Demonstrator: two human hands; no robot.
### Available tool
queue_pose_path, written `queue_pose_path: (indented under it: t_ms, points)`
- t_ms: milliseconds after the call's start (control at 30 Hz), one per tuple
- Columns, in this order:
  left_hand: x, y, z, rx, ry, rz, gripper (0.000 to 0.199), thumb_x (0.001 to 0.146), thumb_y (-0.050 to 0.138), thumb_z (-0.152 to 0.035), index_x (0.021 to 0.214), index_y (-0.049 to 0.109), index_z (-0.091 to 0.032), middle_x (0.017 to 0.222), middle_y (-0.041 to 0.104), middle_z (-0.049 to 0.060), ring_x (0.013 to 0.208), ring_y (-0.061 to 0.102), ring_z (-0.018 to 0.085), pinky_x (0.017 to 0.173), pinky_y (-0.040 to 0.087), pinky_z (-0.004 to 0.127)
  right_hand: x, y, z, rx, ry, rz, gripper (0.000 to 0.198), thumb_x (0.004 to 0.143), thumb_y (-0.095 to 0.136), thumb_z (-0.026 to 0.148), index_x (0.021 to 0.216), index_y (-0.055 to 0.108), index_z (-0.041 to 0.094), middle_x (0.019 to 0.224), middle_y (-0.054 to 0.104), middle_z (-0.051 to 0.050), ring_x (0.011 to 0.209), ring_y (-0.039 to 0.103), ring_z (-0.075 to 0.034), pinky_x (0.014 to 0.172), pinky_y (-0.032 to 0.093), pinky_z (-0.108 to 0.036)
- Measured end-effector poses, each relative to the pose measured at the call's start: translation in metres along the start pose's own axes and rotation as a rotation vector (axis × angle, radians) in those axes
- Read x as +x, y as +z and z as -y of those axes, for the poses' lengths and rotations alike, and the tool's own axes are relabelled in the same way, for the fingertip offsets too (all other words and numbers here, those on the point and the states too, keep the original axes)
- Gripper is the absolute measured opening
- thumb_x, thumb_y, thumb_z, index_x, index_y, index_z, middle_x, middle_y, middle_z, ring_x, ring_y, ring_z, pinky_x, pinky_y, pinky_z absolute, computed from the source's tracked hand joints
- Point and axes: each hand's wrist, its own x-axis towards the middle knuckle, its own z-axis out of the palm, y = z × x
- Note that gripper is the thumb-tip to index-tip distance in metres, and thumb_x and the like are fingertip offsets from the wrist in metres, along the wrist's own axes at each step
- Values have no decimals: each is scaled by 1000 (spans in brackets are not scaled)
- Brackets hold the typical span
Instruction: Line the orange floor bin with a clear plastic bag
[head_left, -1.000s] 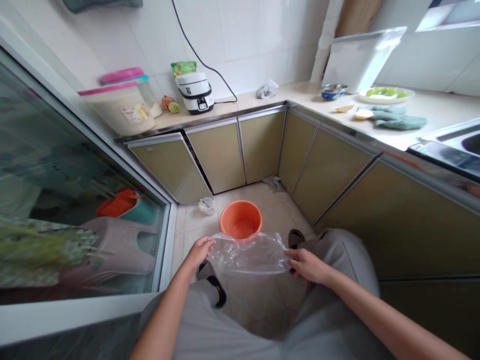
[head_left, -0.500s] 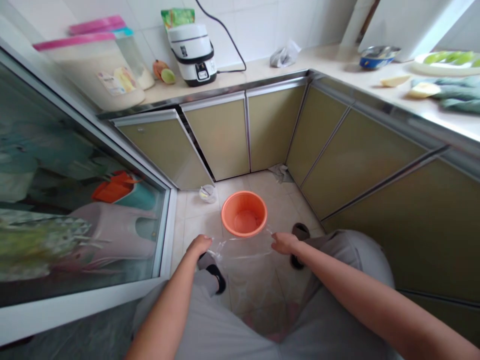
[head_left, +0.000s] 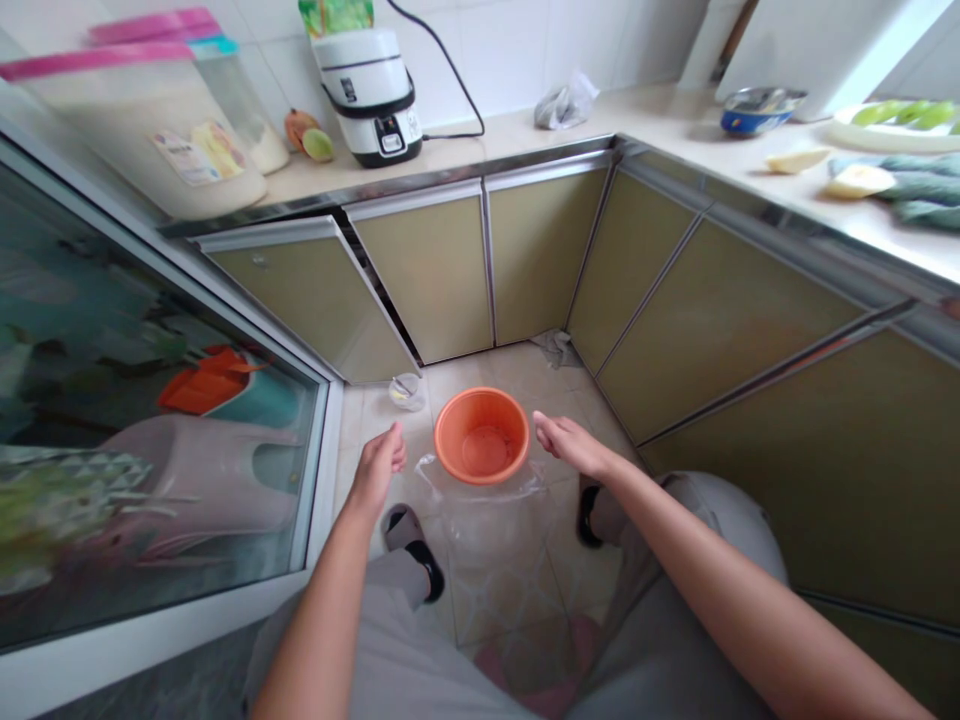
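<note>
An orange plastic basin (head_left: pixel 481 437) stands on the tiled floor in front of me. Along its near side hangs or lies a clear plastic bag (head_left: pixel 480 515), its crinkled rim showing left and right below the basin. My left hand (head_left: pixel 380 468) is left of the basin, fingers curled closed near the bag's left edge. Just right of the basin rim is my right hand (head_left: pixel 568 442), also closed, thumb side up. The visible bag edges look slightly apart from both hands. Whether see-through film is between the fingers, I cannot make out.
A small clear cup (head_left: pixel 407 392) sits on the floor by a cabinet door (head_left: pixel 307 290) standing ajar. A crumpled cloth (head_left: pixel 555 348) lies in the corner. On the counter are a rice cooker (head_left: pixel 369 95) and a pink-lidded container (head_left: pixel 142 140). A glass door (head_left: pixel 319 480) borders my left.
Both hands have moved up and a little apart, from the bag's edges to beside the basin. The bag's rim now shows below the hands. The view has shifted slightly.
</note>
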Motion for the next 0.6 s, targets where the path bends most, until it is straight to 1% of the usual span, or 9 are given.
queue_pose_path:
  t_ms: [100,200,267,300,367,400,467,533,600]
  points:
    - [-39,-8,-44,-197,-42,128,58,88,57,-75,59,40,-27,56,30,-1,54,30,16,52,36,32,-21,-16,45,377,-95,112,73,93,21,90,62,31,24,54,27,5,48,24,-11,47,25,-25]
    - [-75,-14,-89,-317,-63,187,64,84,42,-89,63,46,-29,59,38,3,57,40,21,53,41,39,-33,-23,91,553,-219,178,75,89,12,94,62,28,26,54,23,5,46,22,-11,44,23,-25]
    - [-77,-5,-115,-352,-43,244,68,81,37,-94,64,47,-28,59,40,4,57,44,22,53,41,40,-22,-23,116,621,-290,189,77,86,3,96,63,27,27,53,22,5,46,23,-12,44,24,-25]
    - [-67,3,-126,-360,-34,275,70,82,35,-95,64,47,-28,58,40,3,55,44,21,52,41,38,-9,-21,125,648,-305,196,78,84,-2,96,63,27,27,53,22,5,46,23,-12,43,24,-25]
    - [-29,25,-137,-358,-39,325,71,84,32,-94,63,43,-27,54,35,-1,47,38,16,48,37,33,30,-15,134,673,-256,222,79,82,-10,95,63,25,27,52,20,5,44,18,-12,41,19,-24]
    - [-4,36,-138,-347,-65,333,71,84,32,-94,61,39,-27,51,30,-3,43,32,13,44,32,30,52,-12,134,663,-178,240,78,82,-13,93,63,23,27,51,17,6,43,14,-11,40,15,-23]
    - [45,53,-133,-293,-161,304,73,82,31,-96,58,28,-27,46,21,-7,38,21,10,39,24,26,92,-7,128,586,68,243,75,82,-16,92,64,19,28,49,13,7,43,6,-10,39,7,-23]
    - [80,59,-125,-227,-236,318,75,78,30,-99,57,24,-27,43,19,-8,35,17,9,37,21,25,119,-5,115,553,180,286,74,81,-13,94,65,18,28,48,13,8,43,4,-10,38,6,-23]
    - [96,59,-122,-192,-242,365,77,73,31,-103,57,22,-27,42,19,-8,34,18,9,37,20,25,130,-7,106,548,201,321,74,81,-10,95,67,18,28,49,14,8,43,5,-10,38,6,-23]
